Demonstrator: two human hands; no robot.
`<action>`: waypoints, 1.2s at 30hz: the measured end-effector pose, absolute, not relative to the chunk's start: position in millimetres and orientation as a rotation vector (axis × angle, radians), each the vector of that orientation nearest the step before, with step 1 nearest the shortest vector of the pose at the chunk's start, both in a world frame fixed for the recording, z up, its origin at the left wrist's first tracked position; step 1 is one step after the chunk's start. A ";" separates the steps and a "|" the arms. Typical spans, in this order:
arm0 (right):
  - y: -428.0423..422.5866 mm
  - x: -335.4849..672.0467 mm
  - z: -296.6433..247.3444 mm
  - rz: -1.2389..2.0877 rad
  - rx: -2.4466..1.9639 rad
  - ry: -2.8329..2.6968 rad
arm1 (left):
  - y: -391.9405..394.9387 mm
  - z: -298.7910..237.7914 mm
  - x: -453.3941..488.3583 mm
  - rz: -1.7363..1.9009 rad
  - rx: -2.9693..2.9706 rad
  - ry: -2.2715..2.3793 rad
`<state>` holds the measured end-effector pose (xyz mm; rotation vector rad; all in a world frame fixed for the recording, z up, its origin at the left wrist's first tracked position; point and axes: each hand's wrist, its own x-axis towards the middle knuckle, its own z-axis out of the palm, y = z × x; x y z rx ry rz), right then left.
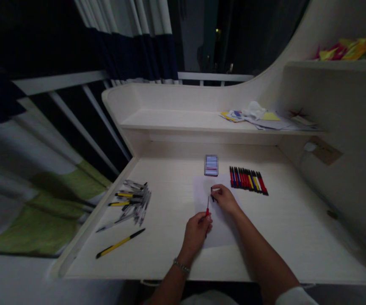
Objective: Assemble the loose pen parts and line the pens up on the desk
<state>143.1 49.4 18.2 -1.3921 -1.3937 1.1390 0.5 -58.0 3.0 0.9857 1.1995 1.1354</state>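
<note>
My left hand is closed around a thin red pen, which points up and away over a white sheet of paper on the desk. My right hand rests on the same sheet a little farther back, its fingers pinched on a small dark piece that may be a pen cap. The two hands are close together, a few centimetres apart. A small blurred card lies just beyond the paper.
A row of several red, blue, yellow and black pens lies to the right. A loose heap of pens and a single yellow-and-black pen lie at the left. Papers clutter the upper shelf. The desk's left rim borders a railing.
</note>
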 end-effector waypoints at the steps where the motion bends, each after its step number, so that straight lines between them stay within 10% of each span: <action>1: 48.3 146.9 23.1 1.200 -1.312 -1.312 | -58.1 3.7 1.7 1.134 0.984 1.190; 36: 13.9 151.7 39.3 1.266 -1.119 -1.331 | -56.3 11.0 9.8 1.081 1.034 1.156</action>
